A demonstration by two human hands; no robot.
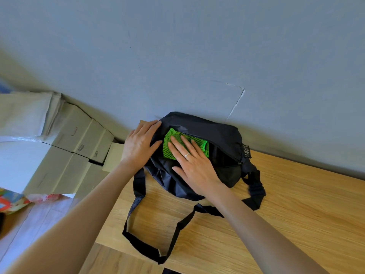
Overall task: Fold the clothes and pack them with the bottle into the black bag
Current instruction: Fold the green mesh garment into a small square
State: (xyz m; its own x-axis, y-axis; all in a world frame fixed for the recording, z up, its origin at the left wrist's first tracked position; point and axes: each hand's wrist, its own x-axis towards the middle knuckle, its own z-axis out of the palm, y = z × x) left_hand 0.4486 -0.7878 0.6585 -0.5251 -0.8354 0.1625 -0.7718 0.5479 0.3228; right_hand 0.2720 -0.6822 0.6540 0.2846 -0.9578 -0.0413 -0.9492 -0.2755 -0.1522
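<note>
The black bag (215, 135) lies on the wooden table (286, 204) against the grey wall, its top opening unzipped. A folded bright green mesh garment (173, 139) sits in the opening at its left end. My right hand (194, 164) rests flat on the garment with fingers spread, pressing it down. My left hand (139, 144) lies flat against the bag's left end, fingers on the fabric by the opening. The bag's black straps (173, 230) trail over the table toward me. No bottle is visible.
Stacked cardboard boxes (79, 139) stand on the floor left of the table, with pale cloth draped on top. Colourful fabric (11, 200) lies at the far left on the floor. The table's left edge runs close to the bag's straps.
</note>
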